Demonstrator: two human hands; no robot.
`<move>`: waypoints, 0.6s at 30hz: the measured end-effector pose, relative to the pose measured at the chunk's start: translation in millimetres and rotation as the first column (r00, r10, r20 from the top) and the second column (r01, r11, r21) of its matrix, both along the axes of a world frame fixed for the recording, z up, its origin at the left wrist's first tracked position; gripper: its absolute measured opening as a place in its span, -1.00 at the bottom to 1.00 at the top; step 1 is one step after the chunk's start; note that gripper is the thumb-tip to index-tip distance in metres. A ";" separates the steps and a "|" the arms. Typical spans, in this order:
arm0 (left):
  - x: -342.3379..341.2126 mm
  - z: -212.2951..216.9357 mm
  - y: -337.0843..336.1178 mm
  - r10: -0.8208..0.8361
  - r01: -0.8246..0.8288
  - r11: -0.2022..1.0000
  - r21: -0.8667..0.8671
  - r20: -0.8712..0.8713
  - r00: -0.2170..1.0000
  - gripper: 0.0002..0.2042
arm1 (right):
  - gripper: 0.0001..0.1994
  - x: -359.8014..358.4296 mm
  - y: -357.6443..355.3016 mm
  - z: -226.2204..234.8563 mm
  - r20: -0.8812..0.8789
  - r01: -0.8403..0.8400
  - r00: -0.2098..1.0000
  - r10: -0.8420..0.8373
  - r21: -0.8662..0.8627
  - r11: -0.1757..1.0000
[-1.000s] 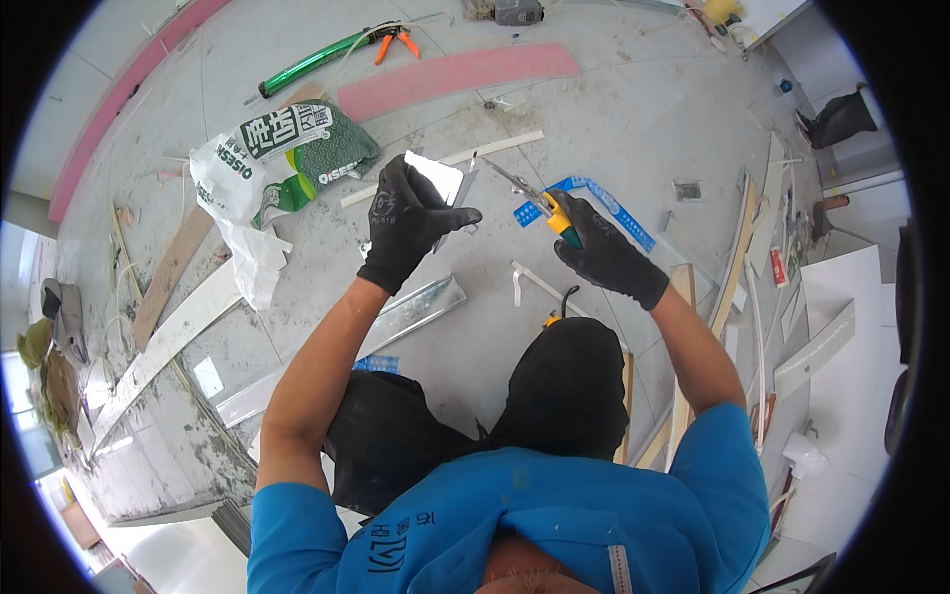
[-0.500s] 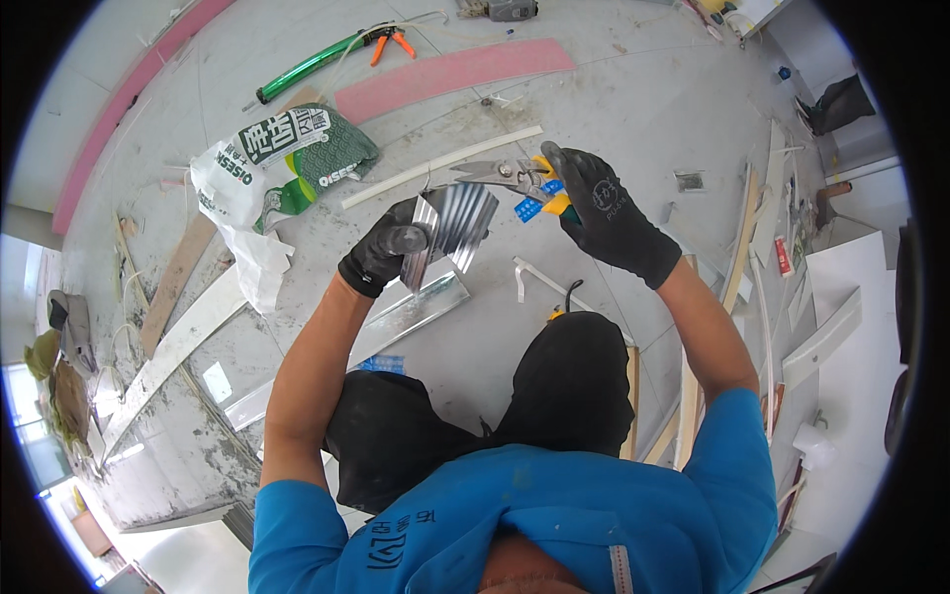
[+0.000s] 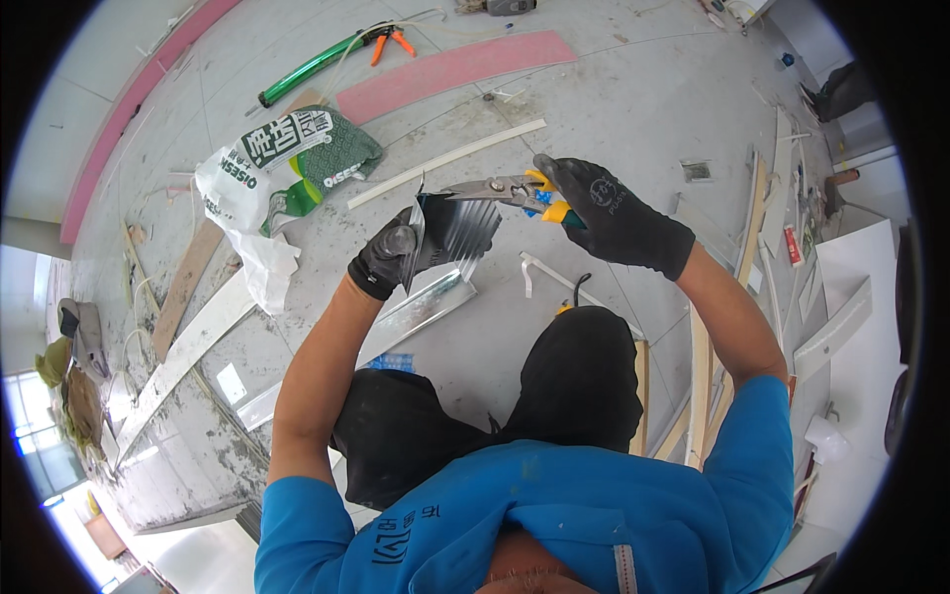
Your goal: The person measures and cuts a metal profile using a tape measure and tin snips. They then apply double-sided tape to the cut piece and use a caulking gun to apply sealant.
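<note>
Since a second ago, your right hand (image 3: 616, 216) has brought the snips (image 3: 495, 186) leftward to the metal piece (image 3: 465, 226), and your left hand (image 3: 388, 255) has turned that piece so its ribbed face shows.

Your left hand is closed on the left side of the metal piece, thumb pressed against it. Your right hand is curled round the yellow and green handles of the snips, only partly closed, since the handles stand apart. You wear two black gloves, one on each hand.

The metal piece is held up between your hands, right beside the left one and to the left of the right one. The blades of the snips reach left along its far edge; you cannot tell from here whether they bite into it.

Counting up: you have one pair of snips and one metal piece in hand. On the floor (image 3: 618, 109) beneath and nearer to you lies one long metal channel (image 3: 430, 305), partly hidden by your left forearm. Farther off come one thin white strip (image 3: 450, 161), one white and green bag (image 3: 332, 158) to the left, one flat pink strip (image 3: 455, 74), and one green caulking gun (image 3: 312, 72) with two orange handles.
</note>
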State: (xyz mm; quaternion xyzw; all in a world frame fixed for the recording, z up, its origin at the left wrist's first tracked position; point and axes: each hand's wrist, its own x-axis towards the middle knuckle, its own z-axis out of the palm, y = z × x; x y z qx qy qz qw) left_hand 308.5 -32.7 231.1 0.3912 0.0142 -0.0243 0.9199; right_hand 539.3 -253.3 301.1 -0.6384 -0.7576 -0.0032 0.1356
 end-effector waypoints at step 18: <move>-6.0 -23.4 15.3 -0.026 0.025 1.000 0.015 0.096 0.995 0.09 | -0.48 3.3 11.9 -2.4 -0.101 -0.093 0.990 0.101 0.084 0.992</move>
